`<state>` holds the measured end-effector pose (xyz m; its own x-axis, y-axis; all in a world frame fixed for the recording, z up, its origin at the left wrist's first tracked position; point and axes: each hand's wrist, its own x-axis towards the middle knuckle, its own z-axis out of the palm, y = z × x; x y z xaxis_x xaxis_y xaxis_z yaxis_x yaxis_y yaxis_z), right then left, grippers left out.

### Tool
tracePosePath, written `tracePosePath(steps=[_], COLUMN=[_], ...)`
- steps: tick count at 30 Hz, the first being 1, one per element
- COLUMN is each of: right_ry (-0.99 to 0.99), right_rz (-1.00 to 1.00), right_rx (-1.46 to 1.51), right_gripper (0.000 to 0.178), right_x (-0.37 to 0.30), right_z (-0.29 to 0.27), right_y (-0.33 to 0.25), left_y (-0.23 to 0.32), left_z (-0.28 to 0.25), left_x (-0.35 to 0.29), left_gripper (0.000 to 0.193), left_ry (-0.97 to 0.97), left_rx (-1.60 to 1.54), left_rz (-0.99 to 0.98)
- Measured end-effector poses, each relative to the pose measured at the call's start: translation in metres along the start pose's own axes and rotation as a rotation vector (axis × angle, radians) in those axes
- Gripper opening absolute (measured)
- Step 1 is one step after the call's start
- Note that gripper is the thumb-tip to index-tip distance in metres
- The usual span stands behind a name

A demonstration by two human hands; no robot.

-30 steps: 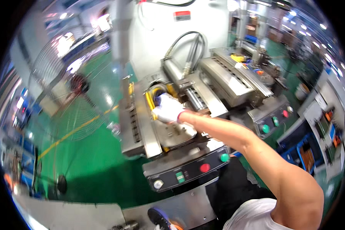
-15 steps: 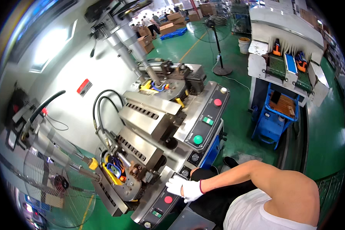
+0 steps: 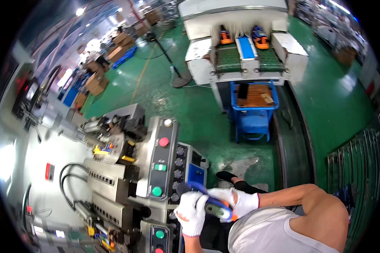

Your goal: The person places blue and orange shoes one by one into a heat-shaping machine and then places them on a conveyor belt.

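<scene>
Both my hands wear white knit gloves and are close together in front of my body at the lower middle. Between them is a blue and orange shoe, blurred, with a dark greenish patch facing up. My left hand is closed on its left end, and my right hand grips it from the right. The fingers partly hide the shoe. Just left of my hands stands the metal pressing machine, with its button panel of red and green buttons. More blue and yellow pieces sit on its far station.
Ahead, a white conveyor machine carries an orange-and-black shoe and a blue-and-orange shoe. Before it stands a blue cart with a wooden top. A fan stand and cartons are farther left; a metal rack is at right.
The view has swung right, toward the conveyor. My right hand, earlier over the near button panel, is now drawn in at my body on the shoe. My left hand has come into view.
</scene>
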<state>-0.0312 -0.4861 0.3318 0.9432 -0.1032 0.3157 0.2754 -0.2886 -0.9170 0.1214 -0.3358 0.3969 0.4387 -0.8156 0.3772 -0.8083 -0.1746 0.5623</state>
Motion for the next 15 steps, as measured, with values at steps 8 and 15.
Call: tracePosePath(steps=[8, 15], right_ry=[0.951, 1.437], right_rz=[-0.082, 0.363], right_rx=[0.021, -0.470], right_gripper=[0.089, 0.097], right_x=[0.042, 0.194], right_z=[-0.190, -0.440], right_y=[0.063, 0.170], left_y=[0.078, -0.020], left_z=[0.059, 0.113], left_x=[0.115, 0.003], left_gripper=[0.059, 0.053], left_ry=[-0.091, -0.180], left_rx=[-0.233, -0.230], left_rz=[0.400, -0.058])
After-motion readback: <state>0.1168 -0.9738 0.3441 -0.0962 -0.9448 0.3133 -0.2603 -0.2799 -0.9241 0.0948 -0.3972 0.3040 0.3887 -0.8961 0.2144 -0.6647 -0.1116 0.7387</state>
